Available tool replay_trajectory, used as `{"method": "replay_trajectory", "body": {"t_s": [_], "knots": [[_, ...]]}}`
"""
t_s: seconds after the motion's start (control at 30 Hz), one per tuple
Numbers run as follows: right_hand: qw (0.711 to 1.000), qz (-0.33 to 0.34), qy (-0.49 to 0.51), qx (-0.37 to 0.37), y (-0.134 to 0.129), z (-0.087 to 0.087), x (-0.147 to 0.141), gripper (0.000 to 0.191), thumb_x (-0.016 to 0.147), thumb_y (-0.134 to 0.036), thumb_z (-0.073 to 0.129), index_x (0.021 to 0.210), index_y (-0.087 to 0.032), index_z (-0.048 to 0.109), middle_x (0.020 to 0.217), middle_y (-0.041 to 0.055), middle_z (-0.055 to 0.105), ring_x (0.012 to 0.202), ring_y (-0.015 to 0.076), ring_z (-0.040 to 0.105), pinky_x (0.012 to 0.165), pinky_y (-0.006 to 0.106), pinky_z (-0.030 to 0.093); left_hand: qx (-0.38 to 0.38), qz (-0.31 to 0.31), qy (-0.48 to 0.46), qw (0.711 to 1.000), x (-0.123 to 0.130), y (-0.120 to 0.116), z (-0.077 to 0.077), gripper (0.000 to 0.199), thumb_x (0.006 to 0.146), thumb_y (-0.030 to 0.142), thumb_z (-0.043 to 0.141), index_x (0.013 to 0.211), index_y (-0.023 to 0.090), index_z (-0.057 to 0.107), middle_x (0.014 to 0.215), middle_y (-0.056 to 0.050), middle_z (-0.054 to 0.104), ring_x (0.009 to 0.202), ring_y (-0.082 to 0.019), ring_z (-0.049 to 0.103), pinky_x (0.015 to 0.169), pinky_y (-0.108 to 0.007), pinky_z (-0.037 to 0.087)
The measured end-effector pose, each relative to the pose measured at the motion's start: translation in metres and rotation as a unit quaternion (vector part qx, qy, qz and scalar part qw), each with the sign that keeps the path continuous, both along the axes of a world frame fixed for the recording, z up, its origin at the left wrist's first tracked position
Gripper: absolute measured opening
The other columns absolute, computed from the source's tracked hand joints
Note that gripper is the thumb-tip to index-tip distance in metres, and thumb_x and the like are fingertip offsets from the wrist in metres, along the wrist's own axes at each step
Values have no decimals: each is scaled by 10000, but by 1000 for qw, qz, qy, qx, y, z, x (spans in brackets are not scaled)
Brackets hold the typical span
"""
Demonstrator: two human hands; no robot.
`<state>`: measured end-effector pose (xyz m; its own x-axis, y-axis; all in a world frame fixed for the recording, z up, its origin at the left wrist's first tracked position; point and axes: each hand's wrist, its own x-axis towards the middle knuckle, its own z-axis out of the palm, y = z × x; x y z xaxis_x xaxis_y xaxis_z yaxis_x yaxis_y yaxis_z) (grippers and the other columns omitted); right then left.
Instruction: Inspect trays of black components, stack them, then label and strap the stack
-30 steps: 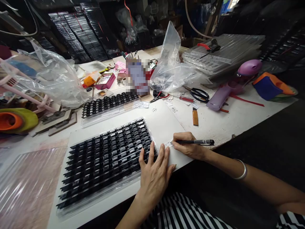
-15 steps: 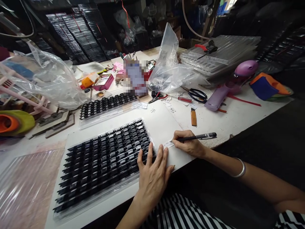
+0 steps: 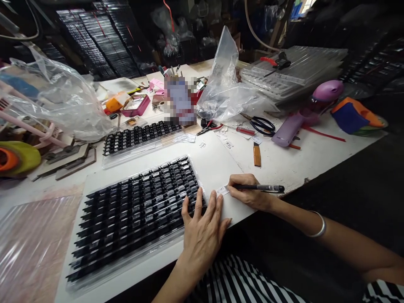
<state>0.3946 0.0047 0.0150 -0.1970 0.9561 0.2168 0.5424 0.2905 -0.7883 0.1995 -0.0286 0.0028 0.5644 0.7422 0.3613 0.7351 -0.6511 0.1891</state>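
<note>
My right hand is closed around a black pen, its tip end hidden behind the fingers. Just left of it lies a small white paper slip with handwriting on it. My left hand lies flat with fingers spread, fingertips at the slip's left end and on the right edge of a clear plastic tray. Rows of black plastic parts fill that tray. Behind it stands a second clear tray with similar black parts.
Beyond my right hand lie an orange cutter, a red-handled screwdriver, scissors and red-handled pliers. A purple handheld device lies at right. Clear plastic bags and stacked clear trays stand further back.
The pen has tipped lower at its back end, and my right hand has shifted very slightly. My left hand stays in place. The camera view has moved a little.
</note>
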Motion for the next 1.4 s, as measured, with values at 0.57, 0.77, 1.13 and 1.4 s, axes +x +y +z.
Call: {"method": "replay_trajectory", "body": {"t_s": [0.57,0.77,1.13,1.4], "knots": [[1000,7,1,14,1,0,0,215,757,-122,491,587,-194,380,538,-60,359,504,76,321,502,232,278,-8,-1,-1,1000,0,0,1,473,874,421,509,1311,245,485,1344,-16,509,1327,-312,316,1088,-533,106],[1000,-3,4,2,1,2,0,211,768,-132,486,594,-195,387,539,-58,377,506,79,330,504,238,281,1,-2,6,1000,0,0,1,468,868,426,515,1300,246,500,1330,-42,526,1327,-312,319,1084,-537,119],[1000,-9,7,12,1,3,-1,212,769,-130,479,591,-194,385,535,-59,372,503,77,326,501,232,282,-5,-2,2,1000,0,0,1,470,872,421,513,1306,244,490,1349,-20,503,1326,-316,318,1083,-535,113],[1000,-15,6,11,1,0,0,206,771,-132,487,599,-194,391,540,-59,384,505,77,332,503,232,285,-4,-2,2,1000,0,0,2,466,872,422,513,1303,244,494,1344,-25,508,1323,-318,323,1079,-534,118]]}}
